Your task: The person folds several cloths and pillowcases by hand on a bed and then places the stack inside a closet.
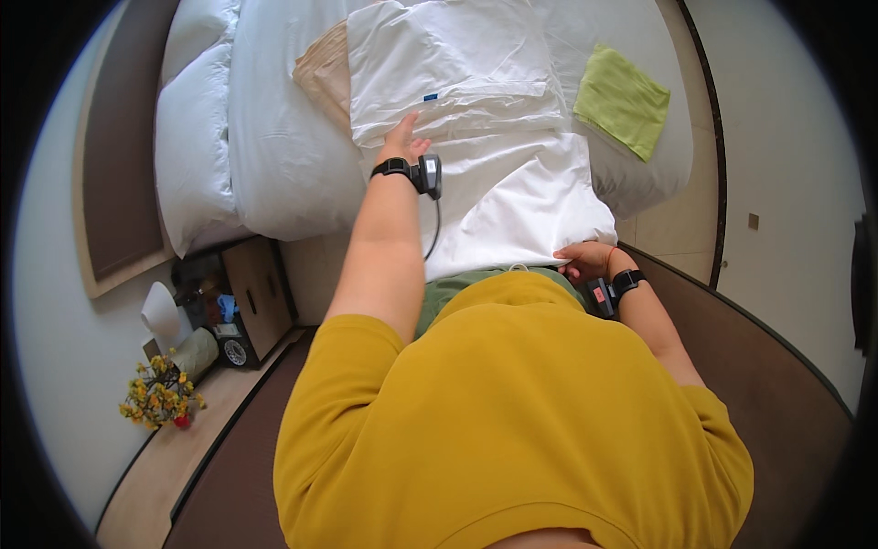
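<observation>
A large white cloth (pixel 512 197) lies spread over the bed's near side and hangs toward my waist. Its far part is wrinkled and has a small blue tag. My left hand (pixel 405 142) is over its left side with the fingers stretched out; whether it presses on the fabric I cannot tell. At the near right corner my right hand (pixel 587 260) is closed on the edge of the cloth, close to my body. Each wrist wears a black strap with a small device.
A beige folded cloth (pixel 325 73) sticks out from under the white one at the left. On the bed's right lies a lime-green folded cloth (pixel 622 101). Puffy white bedding (pixel 283 137) covers the left. A cabinet (pixel 258 297), a white lamp (pixel 163 311) and yellow flowers (pixel 157 393) stand lower left.
</observation>
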Demonstrator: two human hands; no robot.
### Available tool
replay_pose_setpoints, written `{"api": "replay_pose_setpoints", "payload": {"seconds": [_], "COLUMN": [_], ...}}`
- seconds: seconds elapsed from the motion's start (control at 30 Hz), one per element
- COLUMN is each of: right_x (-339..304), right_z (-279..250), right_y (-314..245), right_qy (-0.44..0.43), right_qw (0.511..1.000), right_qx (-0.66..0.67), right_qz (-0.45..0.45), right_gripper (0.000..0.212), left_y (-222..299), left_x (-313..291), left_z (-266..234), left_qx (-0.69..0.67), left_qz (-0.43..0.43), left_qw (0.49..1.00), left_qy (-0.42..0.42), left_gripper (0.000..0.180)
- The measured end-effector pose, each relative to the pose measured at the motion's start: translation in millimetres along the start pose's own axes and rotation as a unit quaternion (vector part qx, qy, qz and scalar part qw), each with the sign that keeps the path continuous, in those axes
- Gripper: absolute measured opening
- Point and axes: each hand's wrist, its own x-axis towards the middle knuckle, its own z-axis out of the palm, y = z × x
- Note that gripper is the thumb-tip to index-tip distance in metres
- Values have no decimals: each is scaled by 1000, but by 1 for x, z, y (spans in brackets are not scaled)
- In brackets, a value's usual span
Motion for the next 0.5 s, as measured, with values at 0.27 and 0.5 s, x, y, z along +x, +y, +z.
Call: {"api": "replay_pose_setpoints", "payload": {"seconds": [0.27, 0.5], "right_x": [16, 39], "right_z": [-35, -62], "right_y": [-110, -176], "right_qy": [20, -11], "right_qw": [996, 996], "right_qx": [-73, -60], "right_qz": [52, 70], "right_gripper": [36, 36], "left_y": [-25, 9], "left_x": [91, 90], "left_z": [37, 59], "left_qx": [-365, -366], "left_qz": [-93, -89], "left_qw": [926, 923], "left_qy": [-23, 81], "left_gripper": [44, 38]}}
